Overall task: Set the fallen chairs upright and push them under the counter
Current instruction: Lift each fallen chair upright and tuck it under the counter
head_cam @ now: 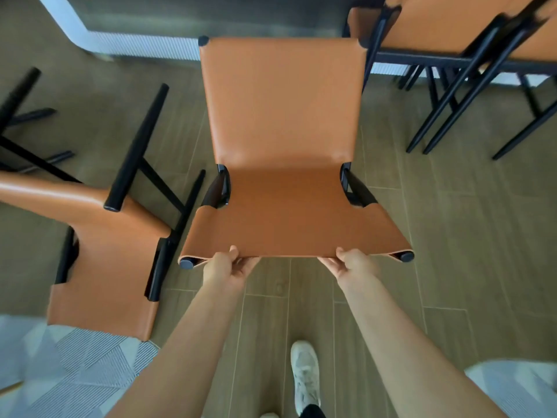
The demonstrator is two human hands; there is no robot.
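Note:
An orange leather chair [283,140] with a black frame stands upright in front of me, its seat toward the counter [193,19]. My left hand [227,267] grips the top edge of its backrest on the left. My right hand [351,263] grips the same edge on the right. A second orange chair [108,267] lies fallen on the floor at the left, its black legs pointing up and away. More black legs [21,116] show at the far left edge.
At the upper right, chairs [452,28] with several black legs stand at the counter. The counter's white ribbed base [144,46] runs along the back. A patterned grey rug [75,372] lies at lower left. My white shoe [304,375] is on the wooden floor.

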